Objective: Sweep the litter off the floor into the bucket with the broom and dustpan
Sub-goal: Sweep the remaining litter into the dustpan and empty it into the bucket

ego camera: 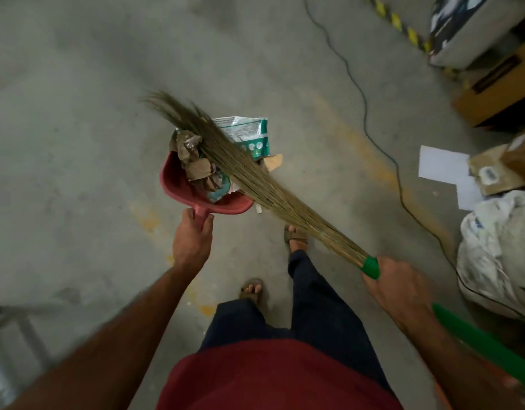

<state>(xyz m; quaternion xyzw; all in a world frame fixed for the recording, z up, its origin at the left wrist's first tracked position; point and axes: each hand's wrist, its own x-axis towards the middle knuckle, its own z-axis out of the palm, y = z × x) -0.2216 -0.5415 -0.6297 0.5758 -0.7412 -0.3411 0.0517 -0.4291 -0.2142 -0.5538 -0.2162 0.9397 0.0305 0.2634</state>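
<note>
The green-and-white packet's [249, 134] print was unreadable. The left hand [193, 239] gripped the red plastic dustpan's [178, 184] handle; the right hand [394, 288] wrapped the green-handled grass broom [255, 179].

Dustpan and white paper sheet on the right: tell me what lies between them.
In the head view, the broom bristles, bare concrete and a dark cable lie between the dustpan and the white paper sheet.

Left hand [193, 241] gripping loaded dustpan [178, 184], right hand [394, 288] holding broom [255, 179] across litter [202, 167]
</note>
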